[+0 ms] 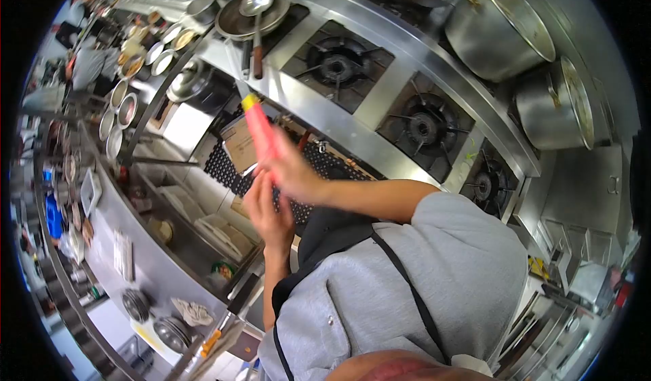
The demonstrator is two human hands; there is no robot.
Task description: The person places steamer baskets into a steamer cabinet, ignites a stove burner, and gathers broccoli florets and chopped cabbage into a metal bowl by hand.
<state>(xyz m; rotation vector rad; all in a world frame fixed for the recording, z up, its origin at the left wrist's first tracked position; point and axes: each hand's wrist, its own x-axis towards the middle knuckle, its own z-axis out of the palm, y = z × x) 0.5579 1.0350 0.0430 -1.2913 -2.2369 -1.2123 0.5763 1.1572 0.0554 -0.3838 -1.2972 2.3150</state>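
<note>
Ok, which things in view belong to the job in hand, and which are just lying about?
In the job:
red tool with a yellow band, gripped by the right hand
left hand, close by; contact too blurred to tell

Apparently just lying about:
ladle, its bowl over the pan
large pot
second pot
crumpled cloth
</note>
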